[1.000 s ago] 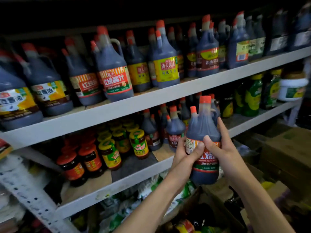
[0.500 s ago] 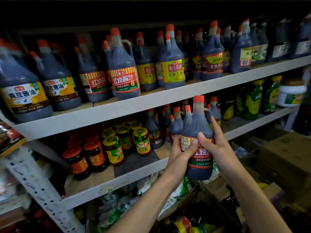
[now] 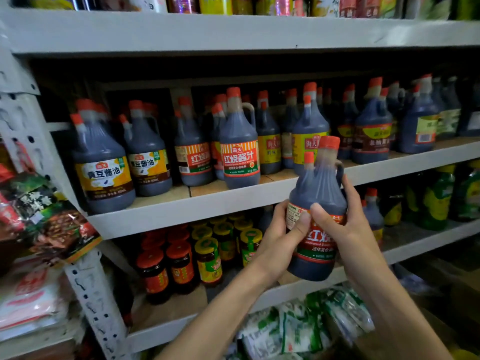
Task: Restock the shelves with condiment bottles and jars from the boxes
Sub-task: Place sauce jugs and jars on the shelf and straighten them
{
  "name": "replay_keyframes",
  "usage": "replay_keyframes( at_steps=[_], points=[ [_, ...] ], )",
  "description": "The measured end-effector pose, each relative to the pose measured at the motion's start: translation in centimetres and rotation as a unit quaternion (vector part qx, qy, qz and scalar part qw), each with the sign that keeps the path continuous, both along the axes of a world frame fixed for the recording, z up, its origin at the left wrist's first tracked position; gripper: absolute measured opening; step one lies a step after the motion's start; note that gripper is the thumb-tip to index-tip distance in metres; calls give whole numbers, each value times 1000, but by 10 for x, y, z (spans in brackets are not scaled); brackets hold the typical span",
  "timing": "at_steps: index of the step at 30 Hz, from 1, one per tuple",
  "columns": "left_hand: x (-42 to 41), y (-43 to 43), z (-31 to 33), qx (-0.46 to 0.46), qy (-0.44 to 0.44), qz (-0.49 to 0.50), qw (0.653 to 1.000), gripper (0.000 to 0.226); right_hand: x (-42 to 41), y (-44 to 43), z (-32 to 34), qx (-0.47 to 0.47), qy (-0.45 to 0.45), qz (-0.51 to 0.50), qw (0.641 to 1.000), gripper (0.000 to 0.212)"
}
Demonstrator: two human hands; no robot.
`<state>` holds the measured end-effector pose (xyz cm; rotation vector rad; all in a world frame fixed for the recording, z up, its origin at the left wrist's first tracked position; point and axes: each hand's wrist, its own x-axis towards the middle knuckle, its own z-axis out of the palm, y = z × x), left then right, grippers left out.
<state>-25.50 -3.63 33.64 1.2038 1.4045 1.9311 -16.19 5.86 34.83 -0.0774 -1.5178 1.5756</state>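
Bottle (image 3: 319,188), sauce-filled, left hand (image 3: 280,237), right hand (image 3: 348,229) gripping

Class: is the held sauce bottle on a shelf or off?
Off: left hand and right hand hold the bottle in front of the shelves.

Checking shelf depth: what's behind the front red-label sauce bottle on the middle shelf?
Behind the red-label bottle, more orange-capped bottles show, mainly caps and necks beside its neck. Most of their bodies and anything deeper are covered.
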Motion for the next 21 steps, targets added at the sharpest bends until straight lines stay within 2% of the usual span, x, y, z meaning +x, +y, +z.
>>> replay_keyframes(
  at_steps=[3, 5, 8, 10, 13, 16, 18, 21],
  points=[
    [-20, -30, 24, 15, 35, 9, 999, 50, -25, -22, 18, 20, 44, 18, 999, 101],
    [-37, -56, 45, 23, 91, 54, 994, 51, -45, -40, 35, 62, 57, 22, 996, 103],
    [-63, -95, 73, 47, 197, 160, 966, 71, -79, -70, 60, 120, 72, 9, 990, 99],
    [-82, -117, 86, 64, 253, 211, 942, 74, -103, -87, 74, 141, 92, -9, 986, 99],
    [-114, -138, 100, -3, 311, 226, 923, 91, -136, -107, 91, 153, 106, -40, 982, 100],
    [-136, -141, 108, -85, 312, 250, 913, 115, -164, -117, 100, 155, 78, -51, 984, 101],
    [-151, -142, 114, -105, 318, 245, 910, 108, -176, -119, 98, 139, 72, -57, 986, 100],
    [-178, -145, 127, -93, 290, 212, 928, 73, -178, -115, 92, 110, 86, -93, 986, 97]
  ],
)
